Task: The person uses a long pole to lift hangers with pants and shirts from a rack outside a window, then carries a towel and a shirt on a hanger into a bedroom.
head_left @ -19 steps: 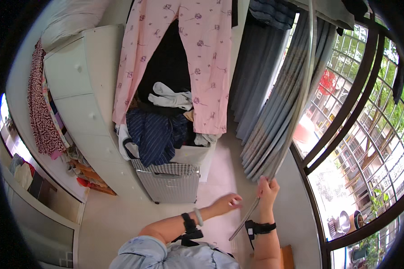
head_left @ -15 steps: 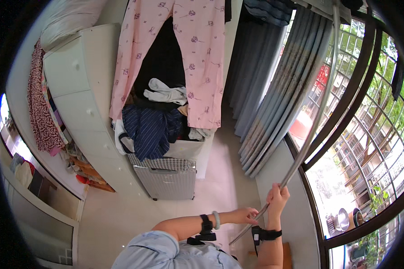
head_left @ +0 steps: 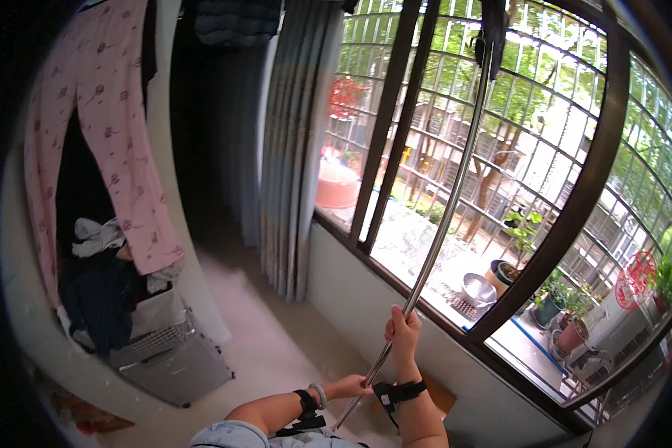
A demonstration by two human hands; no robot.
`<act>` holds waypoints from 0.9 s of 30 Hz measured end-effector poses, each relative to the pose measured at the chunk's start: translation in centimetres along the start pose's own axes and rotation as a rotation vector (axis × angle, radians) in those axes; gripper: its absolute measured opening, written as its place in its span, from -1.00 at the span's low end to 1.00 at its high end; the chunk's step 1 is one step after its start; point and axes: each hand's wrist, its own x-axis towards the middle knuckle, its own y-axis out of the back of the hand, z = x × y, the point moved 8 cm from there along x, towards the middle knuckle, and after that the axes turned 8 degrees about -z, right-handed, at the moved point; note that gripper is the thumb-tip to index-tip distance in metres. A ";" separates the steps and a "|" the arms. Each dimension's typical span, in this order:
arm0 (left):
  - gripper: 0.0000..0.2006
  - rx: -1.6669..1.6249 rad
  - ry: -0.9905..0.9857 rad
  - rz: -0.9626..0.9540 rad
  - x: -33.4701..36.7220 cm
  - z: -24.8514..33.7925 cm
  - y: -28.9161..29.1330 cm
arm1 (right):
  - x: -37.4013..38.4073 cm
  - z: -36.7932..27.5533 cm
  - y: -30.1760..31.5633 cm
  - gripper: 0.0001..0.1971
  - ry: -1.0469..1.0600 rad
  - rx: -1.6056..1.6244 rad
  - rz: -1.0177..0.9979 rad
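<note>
A long shiny metal pole (head_left: 446, 213) slants from low centre up to the top of the window, where a dark garment (head_left: 493, 33) hangs at its tip. My right hand (head_left: 403, 332) is closed around the pole about a third of the way up. My left hand (head_left: 353, 386) grips the pole lower, close to its bottom end. Both wrists wear black straps.
A big window with dark frames and a metal grille (head_left: 545, 164) fills the right, grey curtains (head_left: 295, 149) beside it. Pink patterned trousers (head_left: 119, 134) hang at left above a grey laundry basket (head_left: 168, 358) heaped with clothes. Potted plants (head_left: 560, 313) stand outside.
My view has swung right, from the basket and hanging clothes toward the window. Both hands stay on the pole, which now reaches up to the dark garment at the window's top.
</note>
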 end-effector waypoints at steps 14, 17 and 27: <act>-0.72 -0.354 0.273 -0.245 9.4 -7.4 6.9 | 18.9 -5.0 2.1 -0.76 0.175 -0.175 -0.017; -0.72 -0.419 0.247 -0.213 13.1 -7.3 10.7 | 25.6 -6.4 2.6 -0.75 0.214 -0.214 -0.039; -0.58 -0.574 0.132 0.095 25.8 -3.1 21.4 | 41.2 -11.7 2.5 -0.81 0.423 -0.299 -0.151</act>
